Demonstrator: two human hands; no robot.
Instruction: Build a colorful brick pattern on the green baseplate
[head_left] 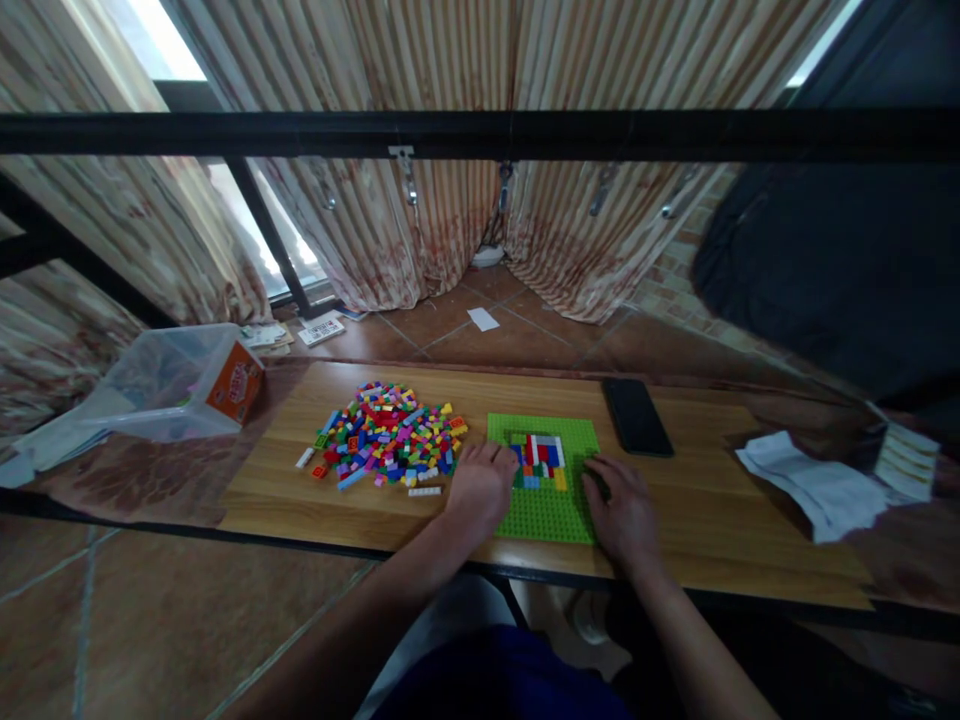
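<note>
A green baseplate (551,505) lies on the wooden table (697,500) with a small patch of red, white, blue and yellow bricks (541,458) pressed onto its middle. My left hand (481,487) rests on the plate's left edge, fingers curled beside that patch. On the plate's right edge sits my right hand (624,508), its fingers bent down. Whether either hand holds a brick is hidden. A pile of several loose coloured bricks (388,436) lies left of the plate.
A black phone (636,416) lies behind the plate on the right. White crumpled paper (814,483) sits far right. A clear plastic tub with an orange label (184,382) lies tipped at far left. A black bar (480,133) crosses overhead; curtains hang behind.
</note>
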